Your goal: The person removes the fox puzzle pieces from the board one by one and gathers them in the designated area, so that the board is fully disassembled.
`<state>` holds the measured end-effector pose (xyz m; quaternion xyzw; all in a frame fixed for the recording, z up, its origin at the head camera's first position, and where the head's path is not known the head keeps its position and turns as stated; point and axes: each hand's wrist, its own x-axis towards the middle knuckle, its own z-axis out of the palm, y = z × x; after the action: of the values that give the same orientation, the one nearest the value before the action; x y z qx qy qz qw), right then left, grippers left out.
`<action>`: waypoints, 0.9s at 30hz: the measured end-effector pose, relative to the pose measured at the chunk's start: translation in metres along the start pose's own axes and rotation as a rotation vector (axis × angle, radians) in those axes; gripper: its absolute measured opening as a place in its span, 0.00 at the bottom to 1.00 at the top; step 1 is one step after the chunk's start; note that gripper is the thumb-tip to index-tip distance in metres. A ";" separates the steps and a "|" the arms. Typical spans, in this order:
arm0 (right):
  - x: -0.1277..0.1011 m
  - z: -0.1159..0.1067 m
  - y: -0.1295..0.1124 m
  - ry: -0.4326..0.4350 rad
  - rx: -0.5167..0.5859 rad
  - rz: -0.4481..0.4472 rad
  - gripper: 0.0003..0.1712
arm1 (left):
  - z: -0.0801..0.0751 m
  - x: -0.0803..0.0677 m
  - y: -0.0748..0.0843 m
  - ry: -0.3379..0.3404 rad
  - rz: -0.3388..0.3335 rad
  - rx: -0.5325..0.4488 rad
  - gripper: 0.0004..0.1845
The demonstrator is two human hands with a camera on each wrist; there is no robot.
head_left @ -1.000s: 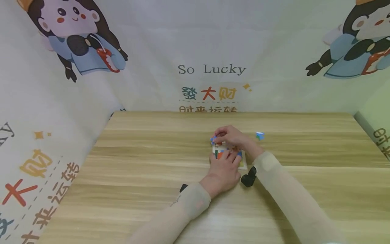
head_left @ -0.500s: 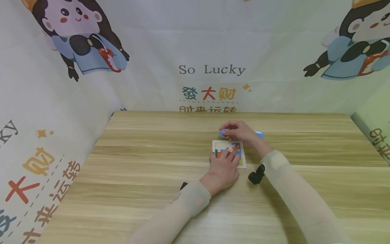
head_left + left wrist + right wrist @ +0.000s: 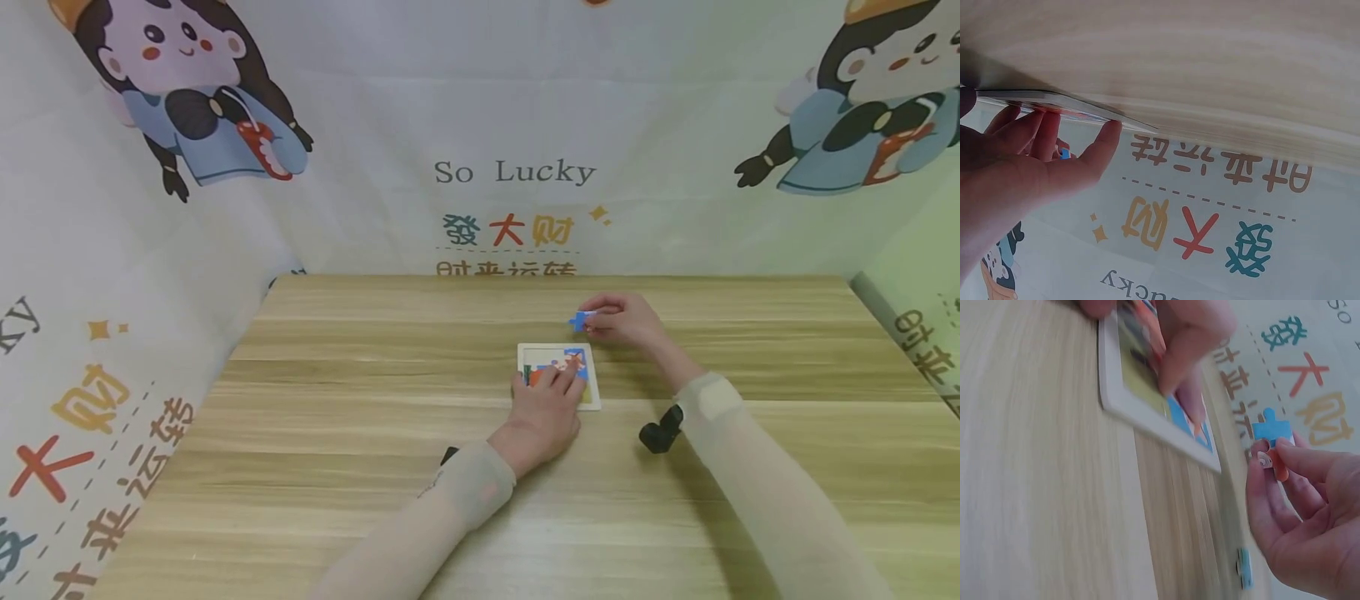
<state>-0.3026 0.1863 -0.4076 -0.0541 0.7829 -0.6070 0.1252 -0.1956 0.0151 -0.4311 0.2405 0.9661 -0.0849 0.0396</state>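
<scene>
My left hand (image 3: 542,414) lies on a small jigsaw puzzle in a white tray (image 3: 538,356), its extended fingers touching the picture and the tray. Orange, blue and green parts of the picture show around the fingers; the upper left of the tray is bare. Just beyond the tray's far right corner, my right hand (image 3: 632,323) pinches a blue jigsaw piece (image 3: 581,321) between thumb and fingers. Seen from the right wrist, that jigsaw piece (image 3: 1270,429) has a knob on top and orange and white patches below. It is held clear of the tray.
Another jigsaw piece (image 3: 1245,569) lies on the wooden table (image 3: 337,375), visible in the right wrist view. Black objects (image 3: 662,432) sit by both wrists. A printed cloth (image 3: 375,125) hangs behind the table and along its sides.
My right hand has carried the blue piece from over the tray's upper left to beyond its far right corner. The loose piece became hidden in the head view. The left hand stayed put.
</scene>
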 end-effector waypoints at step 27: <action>-0.028 -0.064 0.023 0.194 0.068 0.020 0.17 | -0.003 -0.002 -0.003 0.054 0.081 -0.052 0.18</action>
<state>-0.2913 0.2590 -0.4110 0.0168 0.7706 -0.6345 0.0566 -0.1953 0.0116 -0.4277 0.2804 0.9582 -0.0518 0.0233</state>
